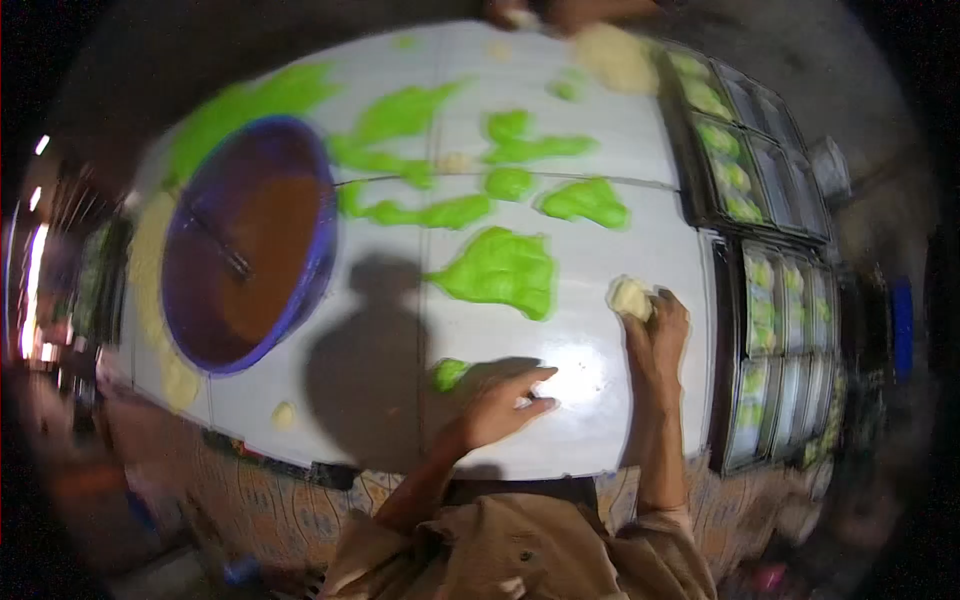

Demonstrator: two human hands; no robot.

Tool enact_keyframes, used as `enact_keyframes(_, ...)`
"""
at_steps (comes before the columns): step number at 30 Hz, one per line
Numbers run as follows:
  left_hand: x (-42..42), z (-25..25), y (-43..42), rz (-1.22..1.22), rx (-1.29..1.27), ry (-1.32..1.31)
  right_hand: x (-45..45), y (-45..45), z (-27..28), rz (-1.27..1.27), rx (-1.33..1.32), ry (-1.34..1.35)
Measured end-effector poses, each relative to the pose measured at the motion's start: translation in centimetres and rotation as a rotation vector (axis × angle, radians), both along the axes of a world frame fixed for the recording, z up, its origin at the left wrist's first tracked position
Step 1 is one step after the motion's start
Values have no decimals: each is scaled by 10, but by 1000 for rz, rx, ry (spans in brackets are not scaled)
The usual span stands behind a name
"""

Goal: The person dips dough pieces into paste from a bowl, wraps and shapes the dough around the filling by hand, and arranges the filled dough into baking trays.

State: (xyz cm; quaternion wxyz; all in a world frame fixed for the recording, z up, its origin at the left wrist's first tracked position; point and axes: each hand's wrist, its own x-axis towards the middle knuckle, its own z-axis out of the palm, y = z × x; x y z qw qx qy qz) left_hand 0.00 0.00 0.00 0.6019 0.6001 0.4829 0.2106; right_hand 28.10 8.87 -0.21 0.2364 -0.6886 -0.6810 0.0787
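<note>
- pale dough piece point(629, 299) is lying on the white table point(590, 445), toward its right side, just beyond the right hand.
- right hand point(667, 335) is reaching forward and pinching the near edge of this piece between thumb and fingers.
- left hand point(500, 408) is holding nothing; its thumb and fingers are spreading apart over the near part of the table, and whether it is touching the surface, i cannot tell.
- small green lump point(451, 374) is sitting just beyond the left hand.
- large green dough sheet point(503, 272) is lying ahead, between the two hands, with more green pieces point(585, 202) spreading out behind it.
- purple basin point(325, 245) is standing on the left, holding something brown.
- dark trays point(722, 350) are lining the right edge, some compartments holding green and pale pieces.
- another person's hand point(600, 12) is showing, blurred, at the far edge near a large pale mass point(613, 60).
</note>
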Motion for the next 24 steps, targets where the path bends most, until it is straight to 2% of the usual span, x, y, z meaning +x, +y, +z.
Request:
enact_keyframes(1, 4, -8, -3, 27, 44, -10, -8, 0, -5, 67, 69, 76)
enact_keyframes(2, 4, 17, 5, -19, 197, 50, -23, -8, 24, -33, -1, 300)
enact_keyframes(3, 3, 53, 14, -72, 343, 123, -16, -14, 11, -63, -20, 542)
enact_keyframes(4, 5, 76, 16, -83, 298, 132, -12, -16, 25, -17, -175, 731)
enact_keyframes(5, 6, 88, 20, -92, 252, 138, -26, -23, 44, 2, -139, 876)
enact_keyframes(6, 11, 84, 20, -57, 259, 100, -12, -27, 39, -40, -141, 789)
enact_keyframes(7, 20, 76, 18, -22, 270, 62, -5, -32, 38, 14, -150, 844)
enact_keyframes(9, 54, 41, 14, 210, 606, 54, 1, -47, 38, 63, -144, 901)
enact_keyframes(11, 81, 14, 16, 340, 430, -213, -2, -55, 42, 176, -212, 955)
enact_keyframes(13, 80, 16, 20, 257, 261, -296, -47, -76, 69, 160, -202, 1061)
enact_keyframes(14, 74, 9, 17, 269, 274, -258, -58, -79, 75, 221, -359, 1104)
enact_keyframes(15, 69, -2, 14, 266, 288, -229, -59, -83, 59, 304, -297, 1154)
enact_keyframes(17, 32, 33, 3, 239, 272, -69, -63, -83, 37, 330, -471, 1366)
enact_keyframes(18, 0, 79, -7, 207, 242, 61, -63, -79, 30, 332, -516, 1396)
enact_keyframes(19, -7, 85, -14, 255, 235, -20, -64, -77, 21, 330, -561, 1428)
enact_keyframes(20, -14, 91, -21, 301, 231, -101, -70, -77, 9, 203, -557, 1374)
enact_keyframes(21, -9, 67, -23, 357, 296, -165, -85, -81, 24, 252, -537, 1171)
enact_keyframes(22, -4, 44, -26, 408, 365, -226, -106, -91, 56, 297, -510, 968)
enact_keyframes(23, 13, -9, -18, 467, 486, -319, -124, -101, 91, 332, -478, 762)
enact_keyframes(24, 8, -15, -19, 453, 392, -376, -138, -106, 125, 244, -548, 589)
